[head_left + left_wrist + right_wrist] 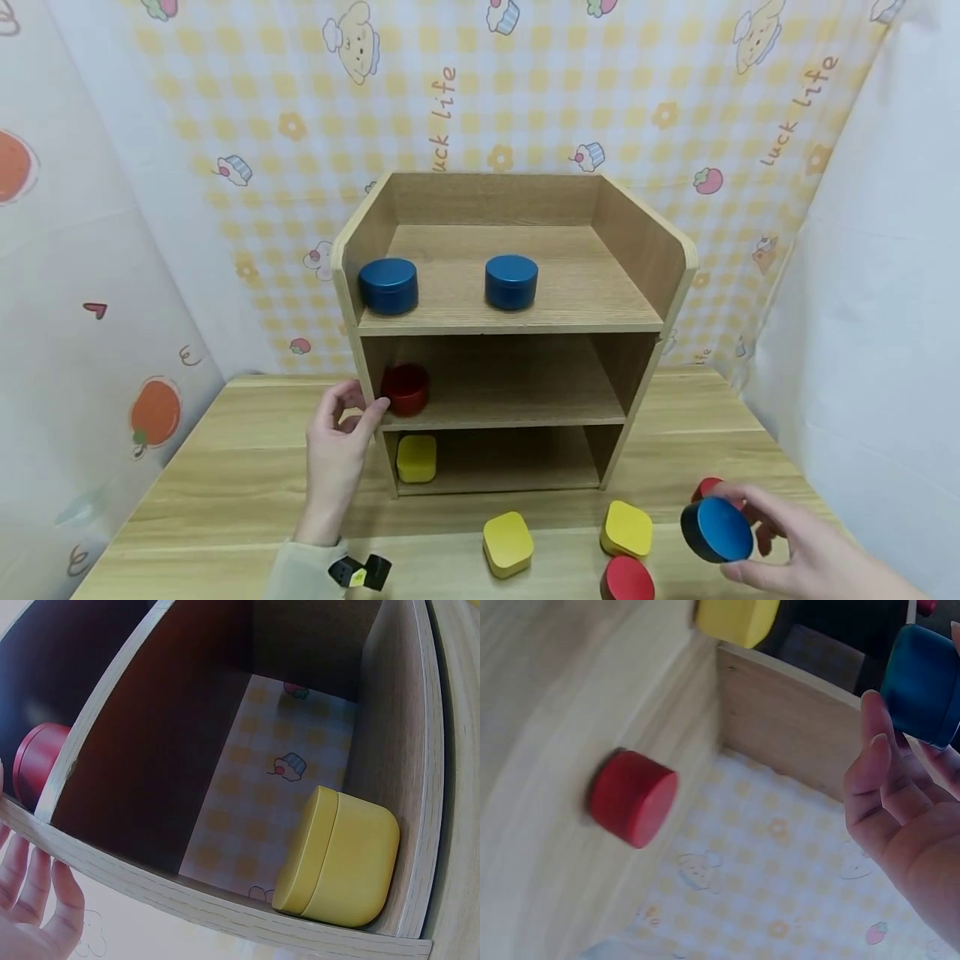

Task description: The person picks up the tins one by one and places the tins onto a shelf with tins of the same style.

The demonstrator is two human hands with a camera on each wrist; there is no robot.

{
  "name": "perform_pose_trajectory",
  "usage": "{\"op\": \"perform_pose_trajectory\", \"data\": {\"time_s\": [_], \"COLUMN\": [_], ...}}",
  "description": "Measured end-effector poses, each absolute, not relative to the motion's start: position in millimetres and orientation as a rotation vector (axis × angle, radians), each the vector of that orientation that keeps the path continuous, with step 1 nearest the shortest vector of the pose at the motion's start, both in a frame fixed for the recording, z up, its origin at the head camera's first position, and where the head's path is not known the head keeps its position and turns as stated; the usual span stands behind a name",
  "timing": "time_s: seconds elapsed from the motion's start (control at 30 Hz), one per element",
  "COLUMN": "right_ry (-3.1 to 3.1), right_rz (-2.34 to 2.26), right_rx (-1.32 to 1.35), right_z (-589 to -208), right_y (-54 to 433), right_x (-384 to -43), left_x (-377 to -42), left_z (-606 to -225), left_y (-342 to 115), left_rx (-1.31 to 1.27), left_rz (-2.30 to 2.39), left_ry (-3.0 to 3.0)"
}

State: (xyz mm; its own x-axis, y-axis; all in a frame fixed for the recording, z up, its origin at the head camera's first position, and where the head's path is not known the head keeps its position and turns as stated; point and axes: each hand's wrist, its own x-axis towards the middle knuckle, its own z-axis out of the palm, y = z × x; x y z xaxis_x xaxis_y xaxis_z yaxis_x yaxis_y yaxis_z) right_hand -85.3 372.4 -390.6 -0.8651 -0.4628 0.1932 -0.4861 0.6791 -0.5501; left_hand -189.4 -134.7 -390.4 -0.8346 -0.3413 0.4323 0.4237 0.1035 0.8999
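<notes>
My right hand (806, 542) pinches a round blue tin (716, 531) between thumb and fingers, tilted, at the right of the table. The same tin (922, 686) shows at the upper right of the right wrist view. My left hand (337, 454) grips the left side panel of a wooden shelf unit (645, 237), thumb at its front edge and fingers outside. Close by that thumb, a red tin (407, 390) stands on the middle level. A yellow tin (417, 458) sits at the left of the bottom level. Two blue tins, one left (388, 287) and one central (512, 283), occupy the top.
On the table before the shelf lie a yellow tin (507, 546), another yellow tin (626, 529) and a red tin (628, 579). A further red tin (705, 487) is partly hidden behind the right hand. Patterned cloth (480, 108) hangs behind the unit, with pale cloth at both sides.
</notes>
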Motion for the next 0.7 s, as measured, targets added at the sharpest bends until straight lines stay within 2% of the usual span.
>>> {"op": "perform_pose_trajectory", "data": {"time_s": [0.23, 0.47, 0.7], "right_ry": [-2.682, -2.5, -2.473], "right_rz": [0.807, 0.865, 0.756], "right_rx": [0.909, 1.042, 0.98], "right_z": [-370, -338, -299], "right_y": [356, 333, 313], "right_x": [-89, -98, -109], "left_x": [-186, -186, -188], "left_z": [-391, -395, -393], "left_y": [-133, -134, -135], "left_rx": [-0.06, -0.055, -0.05], "left_rz": [-1.773, -1.779, -1.775], "left_ry": [-1.844, -1.848, -1.871]}}
